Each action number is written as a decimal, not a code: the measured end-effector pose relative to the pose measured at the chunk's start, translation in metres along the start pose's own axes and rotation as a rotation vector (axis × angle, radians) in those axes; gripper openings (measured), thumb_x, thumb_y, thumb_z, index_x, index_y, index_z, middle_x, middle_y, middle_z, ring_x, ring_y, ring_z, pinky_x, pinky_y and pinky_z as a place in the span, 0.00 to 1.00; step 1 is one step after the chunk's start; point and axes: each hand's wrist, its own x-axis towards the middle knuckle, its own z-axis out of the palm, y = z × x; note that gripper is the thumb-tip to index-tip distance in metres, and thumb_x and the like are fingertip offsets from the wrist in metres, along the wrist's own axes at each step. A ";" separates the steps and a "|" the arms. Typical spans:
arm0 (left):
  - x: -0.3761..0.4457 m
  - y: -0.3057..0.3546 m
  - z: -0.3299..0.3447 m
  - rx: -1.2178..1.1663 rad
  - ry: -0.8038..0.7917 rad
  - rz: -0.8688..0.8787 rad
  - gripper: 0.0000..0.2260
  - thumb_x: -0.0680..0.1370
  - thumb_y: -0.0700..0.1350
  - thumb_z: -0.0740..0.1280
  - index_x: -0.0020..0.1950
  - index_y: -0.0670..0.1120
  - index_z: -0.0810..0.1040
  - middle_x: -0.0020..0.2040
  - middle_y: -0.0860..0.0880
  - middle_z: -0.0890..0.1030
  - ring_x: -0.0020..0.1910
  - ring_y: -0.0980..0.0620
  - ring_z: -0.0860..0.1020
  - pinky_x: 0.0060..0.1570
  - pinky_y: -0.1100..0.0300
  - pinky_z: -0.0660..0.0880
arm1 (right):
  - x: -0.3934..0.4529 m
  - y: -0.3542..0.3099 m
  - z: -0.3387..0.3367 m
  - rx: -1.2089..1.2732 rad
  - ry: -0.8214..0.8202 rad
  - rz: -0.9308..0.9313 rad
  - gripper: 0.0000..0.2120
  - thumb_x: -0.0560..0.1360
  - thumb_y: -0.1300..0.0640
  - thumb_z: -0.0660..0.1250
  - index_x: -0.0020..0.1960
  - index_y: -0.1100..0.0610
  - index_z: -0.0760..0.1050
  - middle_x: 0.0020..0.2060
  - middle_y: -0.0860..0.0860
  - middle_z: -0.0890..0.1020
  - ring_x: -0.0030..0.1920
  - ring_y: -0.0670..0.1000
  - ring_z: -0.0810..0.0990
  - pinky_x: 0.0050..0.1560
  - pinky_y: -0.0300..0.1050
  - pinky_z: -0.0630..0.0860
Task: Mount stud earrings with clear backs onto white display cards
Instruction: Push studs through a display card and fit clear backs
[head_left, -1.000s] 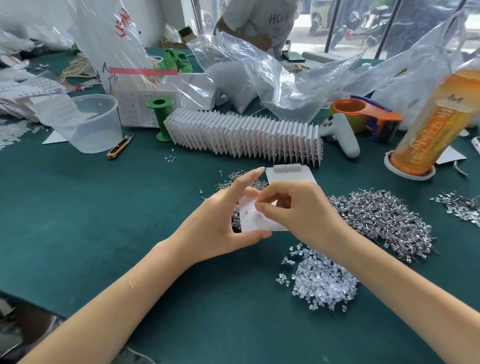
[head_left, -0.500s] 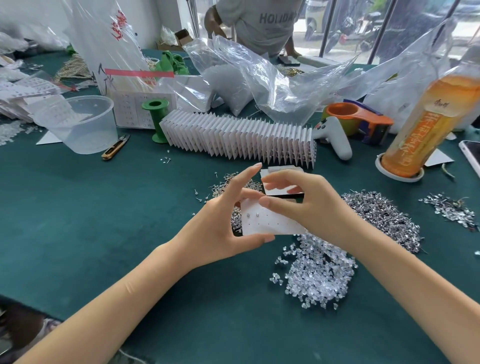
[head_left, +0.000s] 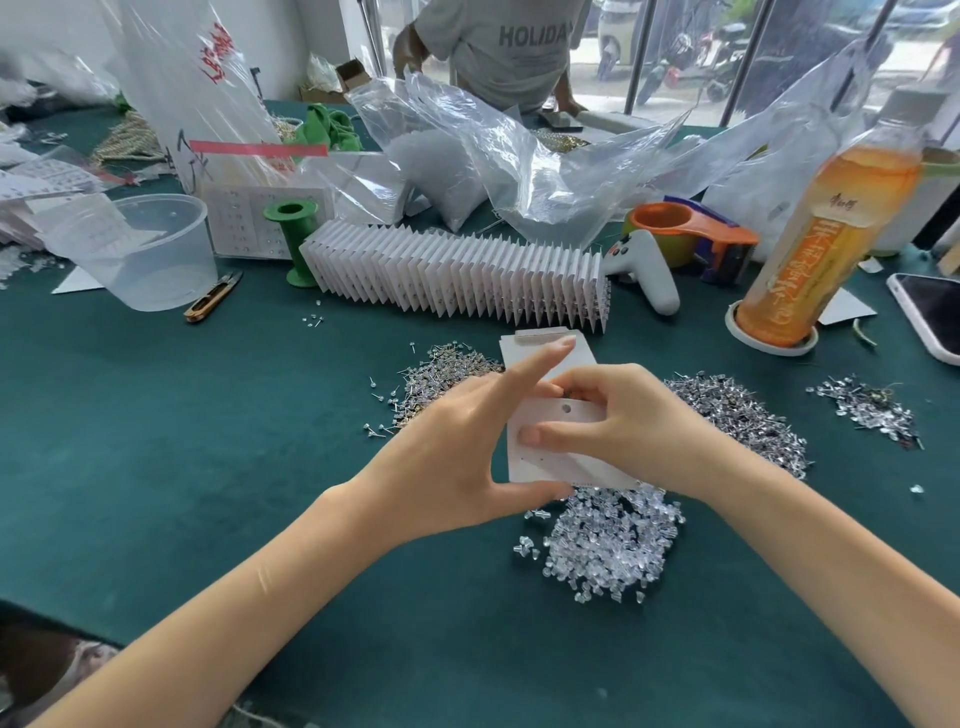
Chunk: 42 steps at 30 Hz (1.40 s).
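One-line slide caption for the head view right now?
Both hands, left and right, hold a white display card above clear backs on green felt table.

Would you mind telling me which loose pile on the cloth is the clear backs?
The clear backs are the glassy pile nearest the person, just below the held card; the other piles are metallic.

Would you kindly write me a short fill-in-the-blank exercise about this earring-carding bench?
1. Both hands hold a white ____ above the table.
2. The pile of clear backs lies ____ the card.
3. The spool beside the row of finished cards is ____.
4. The bottle holds an ____ drink.

Missing: card; below; green; orange
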 end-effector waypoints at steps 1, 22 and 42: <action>0.003 0.001 0.001 0.034 0.000 0.035 0.42 0.69 0.55 0.74 0.75 0.56 0.52 0.63 0.53 0.77 0.62 0.54 0.73 0.64 0.66 0.64 | -0.001 0.002 -0.003 -0.032 -0.002 -0.002 0.20 0.64 0.40 0.72 0.46 0.54 0.81 0.40 0.57 0.83 0.41 0.59 0.79 0.39 0.51 0.73; -0.023 -0.010 0.000 -0.040 -0.189 -0.113 0.03 0.72 0.44 0.75 0.41 0.48 0.82 0.38 0.58 0.78 0.37 0.63 0.76 0.40 0.73 0.68 | -0.044 0.044 0.000 -0.639 0.673 -0.510 0.18 0.70 0.46 0.73 0.37 0.61 0.75 0.32 0.52 0.77 0.35 0.56 0.74 0.44 0.46 0.66; -0.005 -0.008 -0.002 -0.331 -0.116 -0.290 0.05 0.72 0.36 0.74 0.41 0.45 0.82 0.37 0.56 0.82 0.35 0.63 0.77 0.38 0.69 0.72 | -0.043 0.052 0.003 -0.664 0.701 -0.724 0.17 0.74 0.44 0.69 0.42 0.56 0.68 0.32 0.51 0.75 0.39 0.53 0.70 0.45 0.45 0.66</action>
